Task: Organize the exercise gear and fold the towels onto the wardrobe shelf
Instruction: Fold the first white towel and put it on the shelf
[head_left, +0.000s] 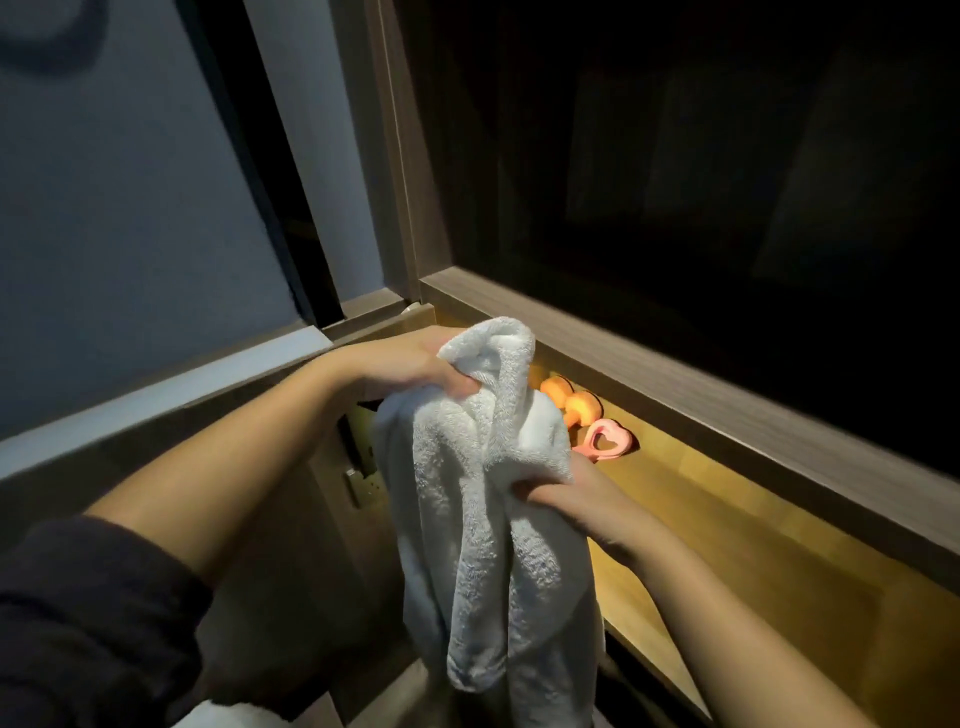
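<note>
Both hands are on the white towel (467, 499) now. The left hand (405, 364) has its fingers (460, 387) curled in tight, bunching the top corner. The right hand (582, 493) grips lower down, its fingers (524, 491) closed round a thick fold. From those two grips the towel hangs straight down, long axis vertical, loose and crumpled, not yet folded. The wardrobe shelf (737, 551) lies just beyond the fingers and runs off to their right, so the right hand looks the nearer one to lead the set-down. Directly past the towel, close behind the left fingers, sits an orange dumbbell (579, 405). A pink heart-shaped piece (610, 441) lies just beyond the right knuckles. That end looks crowded. The open room is the bare lit board to the right of the right fingers, and that is likely where a folded towel fits. A dark wooden rail (701, 395) runs above the shelf, so anything going in must pass under that edge. Below the fingers the hanging tail needs gathering first, or it could drag over the shelf's front lip.
</note>
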